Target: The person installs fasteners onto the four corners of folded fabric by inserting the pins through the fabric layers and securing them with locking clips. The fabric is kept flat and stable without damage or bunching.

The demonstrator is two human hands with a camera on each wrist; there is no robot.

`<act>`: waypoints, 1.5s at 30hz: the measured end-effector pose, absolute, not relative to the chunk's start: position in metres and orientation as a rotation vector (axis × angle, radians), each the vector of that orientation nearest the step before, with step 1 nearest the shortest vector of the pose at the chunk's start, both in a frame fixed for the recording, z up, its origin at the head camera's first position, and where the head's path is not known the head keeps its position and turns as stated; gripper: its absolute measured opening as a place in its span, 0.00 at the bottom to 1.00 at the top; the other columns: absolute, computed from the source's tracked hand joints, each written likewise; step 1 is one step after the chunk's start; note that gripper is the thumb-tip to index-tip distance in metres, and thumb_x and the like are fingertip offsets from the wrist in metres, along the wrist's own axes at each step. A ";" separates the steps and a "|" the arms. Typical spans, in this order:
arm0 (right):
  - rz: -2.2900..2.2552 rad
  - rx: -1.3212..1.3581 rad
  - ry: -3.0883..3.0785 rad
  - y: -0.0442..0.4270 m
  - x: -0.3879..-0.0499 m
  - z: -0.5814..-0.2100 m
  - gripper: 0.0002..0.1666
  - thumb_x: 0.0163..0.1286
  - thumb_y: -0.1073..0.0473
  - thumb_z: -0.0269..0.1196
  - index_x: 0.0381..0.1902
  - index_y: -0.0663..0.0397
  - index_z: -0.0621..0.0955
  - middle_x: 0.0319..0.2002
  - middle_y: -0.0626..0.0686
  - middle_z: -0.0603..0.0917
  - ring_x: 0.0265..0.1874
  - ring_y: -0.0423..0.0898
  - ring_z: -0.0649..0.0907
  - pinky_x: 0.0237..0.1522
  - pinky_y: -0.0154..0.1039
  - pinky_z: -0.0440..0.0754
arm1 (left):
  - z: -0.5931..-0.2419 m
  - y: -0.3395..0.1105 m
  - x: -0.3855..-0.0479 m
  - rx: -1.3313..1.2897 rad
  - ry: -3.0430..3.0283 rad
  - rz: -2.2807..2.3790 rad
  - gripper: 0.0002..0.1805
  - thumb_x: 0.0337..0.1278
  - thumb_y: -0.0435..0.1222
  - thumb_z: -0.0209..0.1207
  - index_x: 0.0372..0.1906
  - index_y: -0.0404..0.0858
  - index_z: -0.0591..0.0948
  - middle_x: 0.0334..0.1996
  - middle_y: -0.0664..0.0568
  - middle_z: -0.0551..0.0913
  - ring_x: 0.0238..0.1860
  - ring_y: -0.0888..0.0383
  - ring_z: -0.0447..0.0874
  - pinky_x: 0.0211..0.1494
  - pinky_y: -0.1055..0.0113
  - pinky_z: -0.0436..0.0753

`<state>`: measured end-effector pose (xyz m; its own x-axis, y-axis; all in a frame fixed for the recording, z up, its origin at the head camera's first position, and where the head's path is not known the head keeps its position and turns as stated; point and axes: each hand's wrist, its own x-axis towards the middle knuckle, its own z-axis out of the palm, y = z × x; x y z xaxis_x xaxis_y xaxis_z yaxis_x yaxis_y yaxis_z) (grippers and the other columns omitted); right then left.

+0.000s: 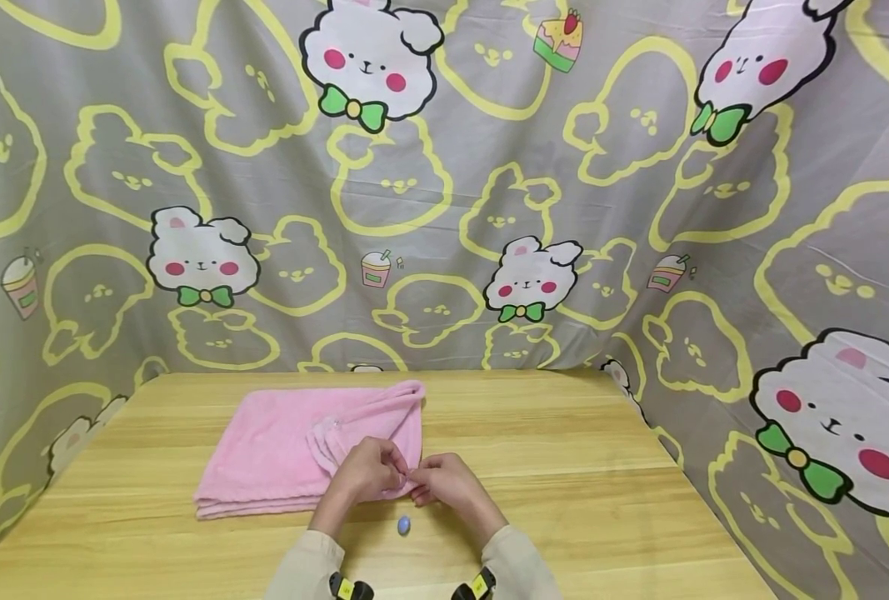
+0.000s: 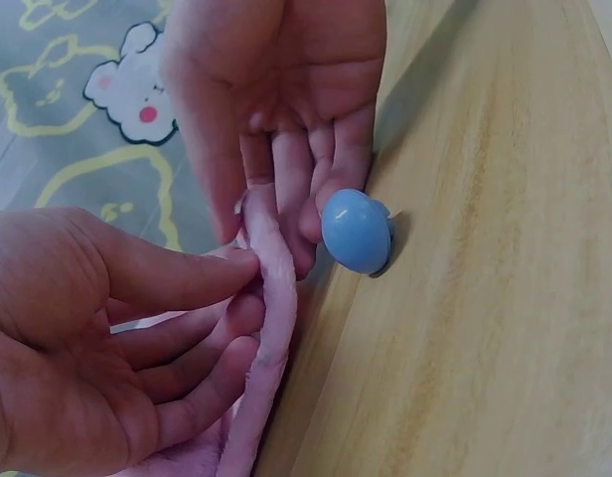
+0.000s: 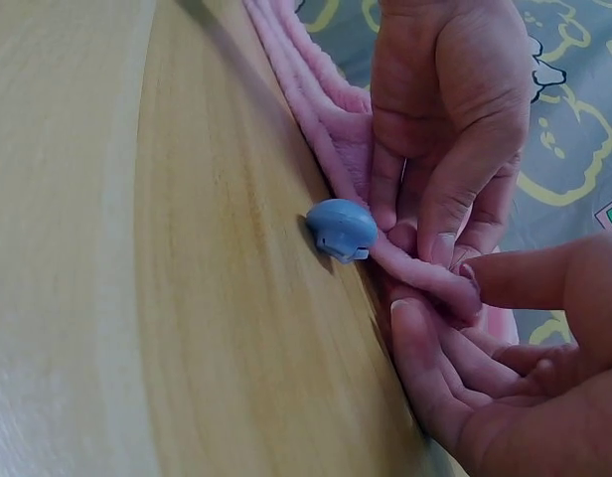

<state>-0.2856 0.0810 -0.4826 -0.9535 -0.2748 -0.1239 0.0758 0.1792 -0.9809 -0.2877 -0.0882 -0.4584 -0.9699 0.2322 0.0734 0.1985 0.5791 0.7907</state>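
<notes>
A folded pink plush cloth (image 1: 279, 442), like a towel or small blanket, lies on the table with its right part turned over in a loose flap. My left hand (image 1: 372, 467) pinches the cloth's near edge between thumb and fingers, as the left wrist view shows. Right beside it, my right hand (image 1: 447, 483) pinches the tip of the same edge, thumb and fingertips on either side. A small blue dome-shaped piece (image 1: 404, 525) rests on the wood just in front of both hands, touched by neither; its notched underside (image 3: 344, 250) shows in the right wrist view.
The wooden table (image 1: 564, 483) extends to both sides of the cloth. A grey curtain (image 1: 444, 250) with yellow outlines and white rabbits hangs behind it and along both sides. Dark bands with yellow labels (image 1: 347, 587) sit on the sleeves.
</notes>
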 end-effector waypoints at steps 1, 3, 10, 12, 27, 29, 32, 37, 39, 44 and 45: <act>-1.845 -0.191 2.184 0.081 -0.286 -0.483 0.09 0.66 0.65 0.64 0.36 0.70 0.82 0.26 0.56 0.86 0.22 0.42 0.83 0.30 0.38 0.87 | -0.458 -0.088 -0.288 0.378 2.758 1.368 0.08 0.33 0.22 0.63 0.24 0.36 0.84 0.18 0.55 0.80 0.22 0.60 0.73 0.28 0.67 0.72; -1.847 -0.191 2.187 0.081 -0.286 -0.483 0.07 0.65 0.66 0.64 0.35 0.69 0.81 0.25 0.56 0.86 0.22 0.42 0.83 0.30 0.38 0.87 | -0.458 -0.089 -0.288 0.386 2.759 1.357 0.09 0.33 0.22 0.61 0.24 0.36 0.84 0.18 0.54 0.80 0.22 0.60 0.73 0.29 0.67 0.72; -1.864 -0.180 2.180 0.082 -0.285 -0.482 0.06 0.63 0.69 0.63 0.35 0.70 0.80 0.24 0.59 0.86 0.21 0.42 0.84 0.30 0.38 0.87 | -0.455 -0.094 -0.286 0.415 2.701 1.335 0.11 0.36 0.21 0.58 0.28 0.36 0.85 0.23 0.52 0.83 0.26 0.59 0.75 0.34 0.66 0.74; -1.868 -0.175 2.176 0.082 -0.285 -0.482 0.05 0.63 0.69 0.63 0.35 0.70 0.80 0.24 0.59 0.86 0.20 0.42 0.84 0.30 0.39 0.87 | -0.453 -0.096 -0.286 0.400 2.678 1.327 0.11 0.37 0.22 0.60 0.29 0.35 0.85 0.24 0.51 0.83 0.27 0.59 0.75 0.34 0.67 0.74; -1.888 -0.162 2.154 0.083 -0.286 -0.484 0.05 0.63 0.70 0.63 0.35 0.70 0.80 0.24 0.55 0.86 0.21 0.41 0.84 0.29 0.37 0.87 | -0.428 -0.091 -0.264 0.381 2.527 1.080 0.07 0.47 0.25 0.67 0.24 0.35 0.79 0.19 0.45 0.82 0.19 0.54 0.81 0.25 0.60 0.84; -1.890 -0.156 2.145 0.083 -0.287 -0.484 0.05 0.63 0.70 0.63 0.35 0.69 0.80 0.24 0.54 0.85 0.21 0.41 0.84 0.29 0.37 0.87 | -0.426 -0.088 -0.261 0.378 2.529 1.024 0.08 0.45 0.25 0.68 0.23 0.35 0.79 0.19 0.45 0.82 0.19 0.53 0.81 0.25 0.59 0.84; -1.901 -0.151 2.127 0.083 -0.287 -0.484 0.04 0.63 0.70 0.63 0.34 0.69 0.80 0.24 0.54 0.85 0.21 0.41 0.84 0.29 0.37 0.87 | -0.425 -0.083 -0.257 0.355 2.545 0.960 0.10 0.43 0.26 0.71 0.22 0.36 0.78 0.18 0.46 0.80 0.19 0.53 0.79 0.24 0.59 0.84; -1.904 -0.166 2.121 0.084 -0.287 -0.483 0.04 0.62 0.70 0.63 0.33 0.69 0.80 0.25 0.56 0.87 0.21 0.41 0.84 0.30 0.36 0.87 | -0.426 -0.076 -0.255 0.317 2.557 0.905 0.14 0.44 0.29 0.75 0.24 0.36 0.77 0.19 0.46 0.79 0.18 0.53 0.78 0.22 0.60 0.83; -1.905 -0.174 2.124 0.084 -0.287 -0.483 0.04 0.62 0.70 0.63 0.33 0.69 0.80 0.26 0.56 0.87 0.21 0.41 0.84 0.30 0.36 0.87 | -0.426 -0.075 -0.254 0.307 2.554 0.901 0.15 0.44 0.29 0.75 0.24 0.36 0.77 0.19 0.46 0.79 0.18 0.54 0.77 0.22 0.60 0.84; -1.907 -0.172 2.118 0.084 -0.287 -0.483 0.03 0.62 0.70 0.63 0.33 0.69 0.80 0.26 0.56 0.87 0.22 0.41 0.85 0.30 0.36 0.87 | -0.427 -0.072 -0.254 0.309 2.562 0.886 0.15 0.44 0.28 0.75 0.23 0.36 0.76 0.17 0.47 0.78 0.16 0.56 0.75 0.21 0.61 0.83; -1.908 -0.174 2.120 0.085 -0.287 -0.483 0.03 0.62 0.70 0.63 0.33 0.69 0.80 0.26 0.56 0.87 0.22 0.41 0.85 0.30 0.37 0.87 | -0.428 -0.071 -0.255 0.313 2.567 0.879 0.15 0.44 0.28 0.75 0.23 0.36 0.76 0.16 0.47 0.77 0.15 0.56 0.75 0.21 0.62 0.83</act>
<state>-0.2867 0.0845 -0.4828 -0.9525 -0.2761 -0.1285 0.0987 0.1191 -0.9880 -0.2546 -0.0708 -0.4279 -0.8918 0.3350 -0.3042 0.0782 0.7763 0.6255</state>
